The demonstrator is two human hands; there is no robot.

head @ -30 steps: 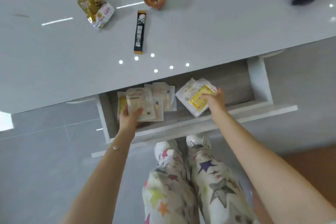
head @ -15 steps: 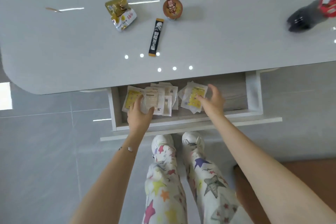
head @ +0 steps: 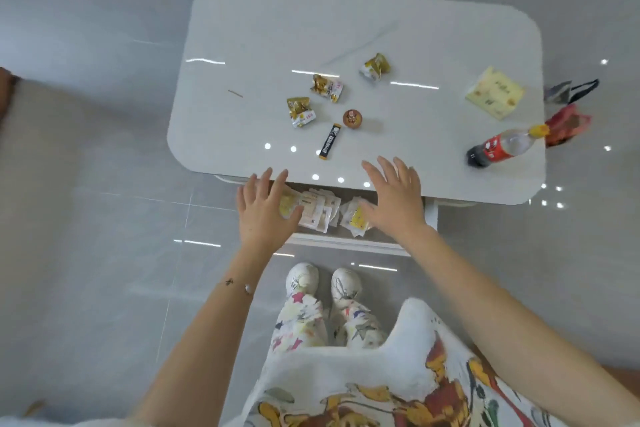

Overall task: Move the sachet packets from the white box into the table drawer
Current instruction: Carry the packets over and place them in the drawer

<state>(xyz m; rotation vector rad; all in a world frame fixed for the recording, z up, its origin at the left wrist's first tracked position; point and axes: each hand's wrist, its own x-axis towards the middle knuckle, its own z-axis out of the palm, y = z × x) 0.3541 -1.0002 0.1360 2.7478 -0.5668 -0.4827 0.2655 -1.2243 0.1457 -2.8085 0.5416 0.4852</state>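
Both hands hang palm down over the open drawer, fingers straight and spread, holding nothing. My left hand covers the left end of the drawer; my right hand covers the right end, with its fingertips over the near edge of the table. Whether either palm touches what lies beneath, I cannot tell.

Between the hands, and partly under them, the sachet packets lie inside the drawer in a loose, overlapping heap, some with their corners raised.

Risks as I judge them from here:
- A raised corner could catch under the tabletop if I push the drawer shut, and the packet would crease or jam.
- Just beyond the gap between my hands, a black stick sachet lies on the table. It could be left behind if it counts.
- Far beyond my right hand sits a pale box, perhaps the white box. I cannot see whether it is empty.
- Right of my right hand a bottle lies on its side. A careless sweep could roll it off.
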